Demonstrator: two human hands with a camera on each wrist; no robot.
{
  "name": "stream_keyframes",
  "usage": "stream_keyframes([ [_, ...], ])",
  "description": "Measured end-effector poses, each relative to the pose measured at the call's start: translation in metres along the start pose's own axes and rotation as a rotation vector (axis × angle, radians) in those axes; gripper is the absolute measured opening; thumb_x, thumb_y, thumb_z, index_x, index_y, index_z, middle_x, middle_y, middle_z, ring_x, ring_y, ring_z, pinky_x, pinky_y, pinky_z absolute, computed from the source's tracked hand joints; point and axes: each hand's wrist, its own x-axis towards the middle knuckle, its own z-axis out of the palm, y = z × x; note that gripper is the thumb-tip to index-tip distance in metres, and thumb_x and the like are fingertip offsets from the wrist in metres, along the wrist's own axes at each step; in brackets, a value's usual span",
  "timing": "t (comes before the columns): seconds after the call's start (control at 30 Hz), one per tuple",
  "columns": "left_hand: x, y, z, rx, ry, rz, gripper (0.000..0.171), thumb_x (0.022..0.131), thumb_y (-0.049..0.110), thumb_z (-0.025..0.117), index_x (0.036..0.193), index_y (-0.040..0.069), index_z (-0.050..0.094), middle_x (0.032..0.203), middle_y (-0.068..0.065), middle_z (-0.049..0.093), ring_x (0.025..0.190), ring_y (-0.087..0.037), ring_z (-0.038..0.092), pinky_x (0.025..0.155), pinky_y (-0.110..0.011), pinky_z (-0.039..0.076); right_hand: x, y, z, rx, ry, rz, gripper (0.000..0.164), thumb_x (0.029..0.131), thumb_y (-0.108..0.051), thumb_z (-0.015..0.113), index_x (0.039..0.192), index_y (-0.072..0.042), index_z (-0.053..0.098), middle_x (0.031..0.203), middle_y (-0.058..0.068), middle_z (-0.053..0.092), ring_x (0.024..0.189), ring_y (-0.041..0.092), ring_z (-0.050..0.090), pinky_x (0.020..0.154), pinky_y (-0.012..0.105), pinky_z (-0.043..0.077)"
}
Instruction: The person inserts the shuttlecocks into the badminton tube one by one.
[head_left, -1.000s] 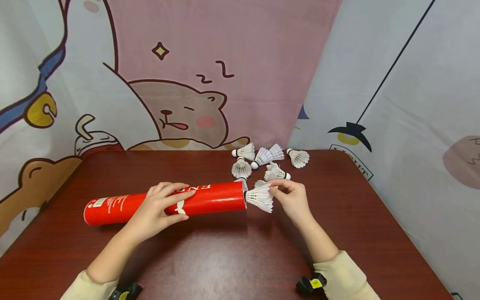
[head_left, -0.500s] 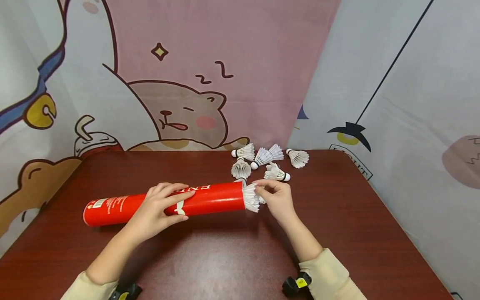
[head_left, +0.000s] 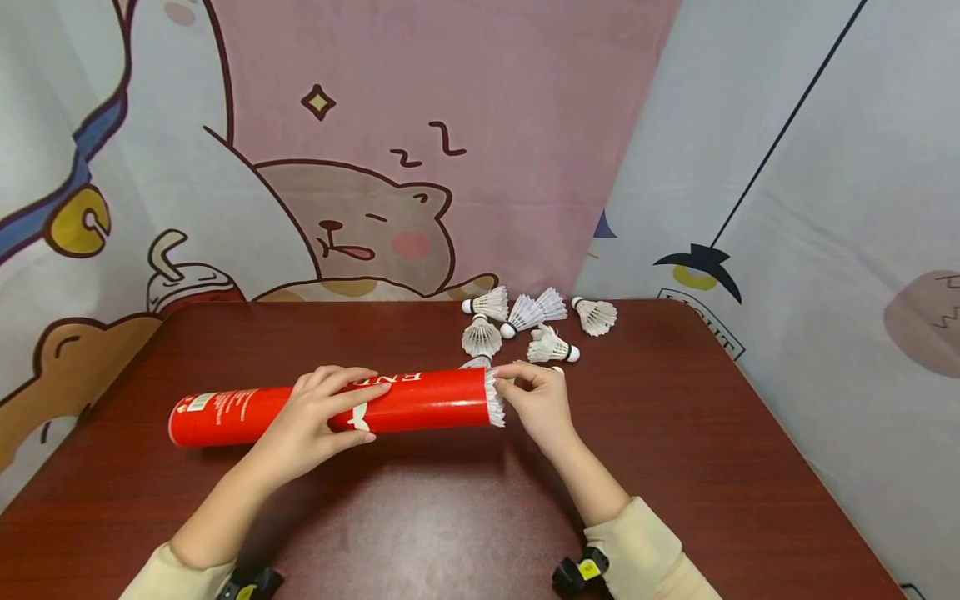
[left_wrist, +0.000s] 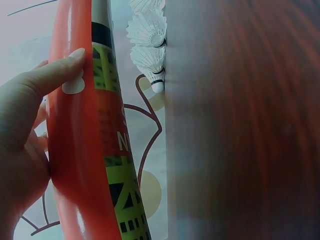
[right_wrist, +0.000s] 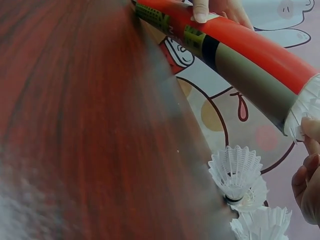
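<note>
My left hand (head_left: 322, 412) grips a long red shuttlecock tube (head_left: 435, 398) around its middle, its open end facing right. In the left wrist view, the thumb lies across the red side of the tube (left_wrist: 75, 135). A white feather shuttlecock (head_left: 495, 402) sits almost wholly inside the open end, with only the fringe of its skirt showing. My right hand (head_left: 542, 402) pinches that skirt edge between thumb and fingertips. The right wrist view shows the fingertips on the feathers (right_wrist: 305, 107) right at the tube's rim. The shuttlecock's cork is hidden inside the tube.
Several loose shuttlecocks (head_left: 525, 313) lie near the table's far edge, behind the tube's open end. One lies apart to the right, a shuttlecock (head_left: 596, 317) with its skirt toward me. A patterned cloth (head_left: 547, 167) hangs behind the brown table (head_left: 675, 450).
My right hand has moved left, pushing the shuttlecock from mostly outside the tube to nearly all inside. The left hand and the tube have stayed almost still.
</note>
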Motion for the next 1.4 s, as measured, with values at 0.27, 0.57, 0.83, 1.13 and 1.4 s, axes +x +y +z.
stream_keyframes([
  [0.27, 0.001, 0.002, 0.0, -0.015, -0.002, -0.002, 0.077, 0.06, 0.017, 0.09, 0.131, 0.025, 0.061, 0.128, -0.002, 0.056, 0.11, -0.02, 0.047, 0.086, -0.044, 0.031, -0.004, -0.003, 0.009, -0.014, 0.037, 0.021, 0.009, 0.073, 0.018, 0.068, 0.08, 0.014, 0.07, 0.07, 0.021, 0.065, 0.073, 0.011, 0.055, 0.074, 0.02, 0.041],
  [0.57, 0.0, 0.001, 0.0, -0.025, -0.004, 0.005, 0.076, 0.06, 0.017, 0.09, 0.13, 0.025, 0.062, 0.127, -0.002, 0.056, 0.11, -0.021, 0.047, 0.086, -0.045, 0.031, -0.011, -0.003, 0.015, -0.038, 0.012, 0.069, 0.011, 0.074, 0.016, 0.065, 0.082, 0.012, 0.071, 0.076, 0.018, 0.068, 0.069, 0.007, 0.055, 0.064, 0.021, 0.044],
  [0.83, 0.0, 0.0, 0.001, -0.025, -0.006, -0.009, 0.076, 0.06, 0.018, 0.09, 0.13, 0.025, 0.062, 0.127, -0.001, 0.056, 0.109, -0.02, 0.047, 0.085, -0.044, 0.031, -0.011, 0.012, 0.014, -0.063, -0.025, 0.062, 0.017, 0.077, 0.015, 0.065, 0.091, 0.01, 0.072, 0.078, 0.018, 0.068, 0.063, 0.011, 0.054, 0.056, 0.02, 0.043],
  [1.13, 0.0, 0.001, 0.001, -0.025, -0.007, -0.027, 0.073, 0.062, 0.018, 0.09, 0.129, 0.025, 0.063, 0.127, -0.001, 0.056, 0.109, -0.02, 0.047, 0.086, -0.045, 0.031, -0.01, 0.033, 0.01, -0.135, -0.019, -0.086, 0.023, 0.075, 0.013, 0.069, 0.095, 0.003, 0.075, 0.085, 0.011, 0.071, 0.064, 0.023, 0.056, 0.055, 0.022, 0.043],
  [1.4, 0.001, 0.002, 0.001, -0.025, -0.006, -0.026, 0.073, 0.062, 0.019, 0.09, 0.13, 0.025, 0.062, 0.127, -0.001, 0.056, 0.109, -0.02, 0.047, 0.086, -0.046, 0.031, -0.01, 0.033, 0.008, -0.363, -0.032, -0.306, 0.026, 0.073, 0.008, 0.071, 0.097, 0.002, 0.074, 0.094, 0.01, 0.071, 0.086, 0.028, 0.062, 0.08, 0.035, 0.048],
])
